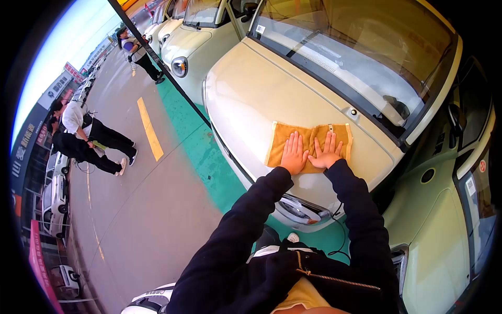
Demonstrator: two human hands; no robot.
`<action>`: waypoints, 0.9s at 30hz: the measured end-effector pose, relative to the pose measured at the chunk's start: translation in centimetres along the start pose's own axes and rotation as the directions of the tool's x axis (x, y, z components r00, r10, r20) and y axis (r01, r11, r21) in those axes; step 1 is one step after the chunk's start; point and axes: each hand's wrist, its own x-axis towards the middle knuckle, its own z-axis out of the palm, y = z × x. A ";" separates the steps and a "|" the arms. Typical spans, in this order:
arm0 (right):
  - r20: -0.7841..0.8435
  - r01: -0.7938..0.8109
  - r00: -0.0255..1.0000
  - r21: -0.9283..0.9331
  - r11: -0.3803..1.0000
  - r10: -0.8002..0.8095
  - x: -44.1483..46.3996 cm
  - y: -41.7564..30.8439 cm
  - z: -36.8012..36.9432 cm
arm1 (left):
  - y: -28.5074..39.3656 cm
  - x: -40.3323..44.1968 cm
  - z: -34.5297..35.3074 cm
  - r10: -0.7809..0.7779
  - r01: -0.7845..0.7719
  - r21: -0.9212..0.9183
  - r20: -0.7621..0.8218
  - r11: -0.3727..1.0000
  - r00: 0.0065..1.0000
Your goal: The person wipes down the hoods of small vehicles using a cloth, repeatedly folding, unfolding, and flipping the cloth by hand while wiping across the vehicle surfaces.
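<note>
A brown-orange cleaning cloth point(308, 137) with a pale edge lies spread on the cream hood point(235, 89) of a small car. My left hand point(294, 155) rests flat on the cloth's left half, fingers stretched toward the windshield. Beside it, my right hand point(326, 153) presses flat on the right half, its fingers spread and its thumb near the left hand. Neither hand grips the cloth. Dark sleeves cover both arms. Below the hands sits the car's headlight point(299, 209).
A windshield point(355, 47) rises beyond the hood. To the right stands a pale green car point(439, 225); another cream car point(193, 44) is behind. A dark pole point(162, 68) slants down left of the hood. Several people, including one in a white shirt point(73, 118), stand on the pavement.
</note>
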 end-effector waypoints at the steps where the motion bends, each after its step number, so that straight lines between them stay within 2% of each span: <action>1: 0.049 -0.004 0.999 -0.018 1.000 0.005 0.9 0.0 -0.5 | -0.5 0.4 -0.2 -0.021 0.021 0.015 0.002 1.000 1.000; 5: 0.025 0.077 0.997 0.028 0.997 -0.077 2.5 0.2 -1.9 | -2.3 2.4 -0.9 -0.020 0.020 0.014 -0.003 1.000 1.000; 7: 0.017 0.076 0.997 0.041 0.996 -0.076 3.3 -0.2 -2.4 | -3.3 3.6 -1.2 0.024 -0.024 0.012 0.008 1.000 1.000; 11: -0.047 0.067 0.997 0.009 0.998 -0.066 6.4 -0.8 -4.1 | -5.8 6.9 -1.2 -0.008 0.008 -0.016 0.033 1.000 0.999; 17: -0.007 0.093 0.996 -0.001 0.996 -0.093 9.8 -0.7 -6.9 | -6.9 9.4 0.0 -0.087 0.087 -0.004 0.032 0.996 0.996; 19: 0.050 0.076 0.996 0.011 0.997 -0.076 10.2 -0.7 -7.7 | -6.9 9.7 0.1 -0.097 0.097 0.018 -0.005 0.995 0.995; 23: -0.026 0.087 0.996 0.033 0.996 -0.086 10.1 -0.6 -6.9 | -6.8 9.2 0.2 -0.062 0.062 -0.018 -0.031 0.998 0.998; 27: -0.119 0.100 0.988 0.012 0.995 -0.098 9.5 -0.9 -6.4 | -6.3 8.6 0.2 -0.046 0.048 0.013 -0.136 0.999 0.990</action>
